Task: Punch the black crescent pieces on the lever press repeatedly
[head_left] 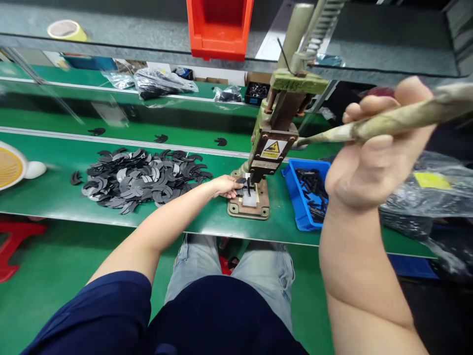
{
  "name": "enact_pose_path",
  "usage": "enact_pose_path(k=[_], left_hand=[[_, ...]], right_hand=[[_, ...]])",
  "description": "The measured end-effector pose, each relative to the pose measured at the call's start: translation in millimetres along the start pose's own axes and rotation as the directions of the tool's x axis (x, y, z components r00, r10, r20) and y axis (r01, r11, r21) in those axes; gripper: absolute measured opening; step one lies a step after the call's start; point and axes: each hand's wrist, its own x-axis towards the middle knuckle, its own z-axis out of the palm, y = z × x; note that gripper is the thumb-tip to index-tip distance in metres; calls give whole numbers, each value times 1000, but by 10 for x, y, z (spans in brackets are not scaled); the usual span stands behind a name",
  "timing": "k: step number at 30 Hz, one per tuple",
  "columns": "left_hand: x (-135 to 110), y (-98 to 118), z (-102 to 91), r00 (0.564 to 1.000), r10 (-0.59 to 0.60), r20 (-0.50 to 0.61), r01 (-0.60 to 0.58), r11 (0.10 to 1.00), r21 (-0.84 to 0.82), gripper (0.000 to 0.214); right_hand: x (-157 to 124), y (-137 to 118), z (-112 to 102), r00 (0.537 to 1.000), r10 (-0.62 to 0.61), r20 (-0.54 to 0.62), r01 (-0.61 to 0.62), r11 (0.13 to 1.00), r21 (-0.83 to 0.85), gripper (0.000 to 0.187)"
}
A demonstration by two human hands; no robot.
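A green hand-operated arbor press (271, 143) stands at the middle of the table, a warning label on its ram. My right hand (373, 148) is raised at the right, its fingers curled around the long, tape-wrapped press lever (399, 117), palm toward me. Down at the press base (242, 209), my left hand (226, 186) pinches a small black curved plastic piece (241, 181) beside the ram's lower end. The piece lies partly over a light metal plate (250, 199) and is partly hidden by fingers. Left of this hand spreads a heap of black and grey curved pieces (138, 177).
Right of the press sits a blue bin (290, 180) with black parts. Three loose pieces, one a black piece (161, 138), lie near the rail. A red bin (220, 47) and tape roll (66, 30) are on the shelf above. Plastic bags (436, 197) lie at right.
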Motion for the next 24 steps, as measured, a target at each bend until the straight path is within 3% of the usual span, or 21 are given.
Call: enact_pose_path(k=[3,6,9,12,15,20,24], left_hand=[[-143,-78,-43,994,104,10,-103,992,-73,33],[-408,-188,-95,973,228,26,-224,970,-99,36],[-729,-264,-76,949,308,72,-299,948,-112,40],[-988,-286,36,932,346,108,-334,935,-115,43],[-1138,-301,185,920,371,126,-358,927,-115,47],[-1254,-345,364,913,374,162,-351,924,-154,55],[-1250,-360,395,912,372,172,-349,925,-152,57]], right_hand=[[-122,146,-82,998,47,-31,-47,999,2,74],[-765,341,-208,991,17,-136,-34,992,-124,47],[-1503,440,-241,968,214,131,-181,957,-225,34],[-1981,417,-132,865,353,357,-273,927,-256,36],[-2188,335,14,799,433,417,-346,899,-269,29],[-2328,167,115,809,498,313,-412,859,-303,17],[-2332,95,89,809,495,317,-400,859,-320,14]])
